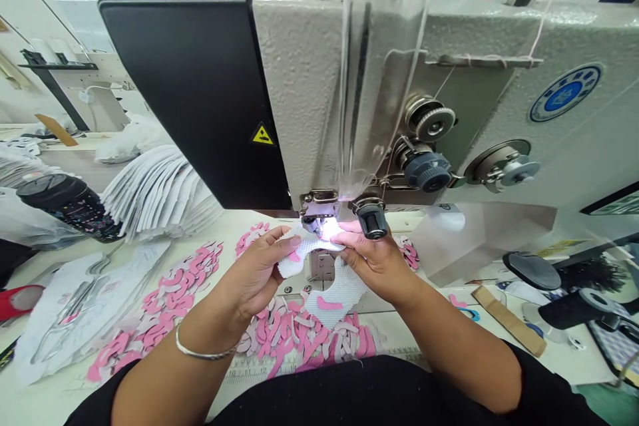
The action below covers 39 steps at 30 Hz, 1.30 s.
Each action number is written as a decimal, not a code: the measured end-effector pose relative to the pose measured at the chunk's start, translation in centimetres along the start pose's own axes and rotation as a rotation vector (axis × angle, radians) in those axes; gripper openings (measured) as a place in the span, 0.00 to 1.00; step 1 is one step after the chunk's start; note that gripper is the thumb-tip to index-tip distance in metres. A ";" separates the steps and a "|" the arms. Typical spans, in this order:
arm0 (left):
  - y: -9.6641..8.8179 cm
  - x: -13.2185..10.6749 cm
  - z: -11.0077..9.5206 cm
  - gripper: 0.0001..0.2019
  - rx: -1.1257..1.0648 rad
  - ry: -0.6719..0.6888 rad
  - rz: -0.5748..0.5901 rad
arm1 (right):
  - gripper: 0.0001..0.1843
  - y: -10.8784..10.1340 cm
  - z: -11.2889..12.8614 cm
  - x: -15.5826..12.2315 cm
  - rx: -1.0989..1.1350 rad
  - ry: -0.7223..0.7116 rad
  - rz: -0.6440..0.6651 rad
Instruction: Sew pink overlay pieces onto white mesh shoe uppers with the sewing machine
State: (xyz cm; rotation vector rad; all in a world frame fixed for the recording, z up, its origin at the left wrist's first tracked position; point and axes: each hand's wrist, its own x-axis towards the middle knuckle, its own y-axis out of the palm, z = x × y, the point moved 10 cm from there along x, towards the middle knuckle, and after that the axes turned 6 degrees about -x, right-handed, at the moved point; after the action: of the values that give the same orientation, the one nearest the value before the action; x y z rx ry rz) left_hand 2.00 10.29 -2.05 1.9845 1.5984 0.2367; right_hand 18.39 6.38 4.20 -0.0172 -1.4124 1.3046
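Observation:
My left hand (264, 273) and my right hand (372, 263) both grip a white mesh shoe-upper piece (334, 299) with a pink foam patch on it. Its curved edge lies under the presser foot (315, 216) of an industrial sewing machine (299, 80), lit by a small bright lamp. The needle is hidden by the fabric and my fingers. A heap of pink-and-white cut pieces (294, 339) lies on the table just below my wrists. A metal bangle (204, 351) circles my left wrist.
Stacks of white cut pieces (160, 196) and a black patterned bottle (70, 206) stand at the left. A large white fabric sheet (84, 306) lies at lower left. A cardboard strip (509, 321) and black spools (574, 299) lie at the right.

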 end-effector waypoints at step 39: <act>10.1 -7.4 -3.7 0.08 1.882 1.286 0.133 | 0.19 0.0 0.2 -0.1 -0.095 0.021 0.119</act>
State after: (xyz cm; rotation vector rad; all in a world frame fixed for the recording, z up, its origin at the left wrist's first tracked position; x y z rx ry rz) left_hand 6.66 3.33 7.95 3.7198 3.0826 -0.1157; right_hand 18.34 6.18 4.18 -0.1804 -1.4728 1.3293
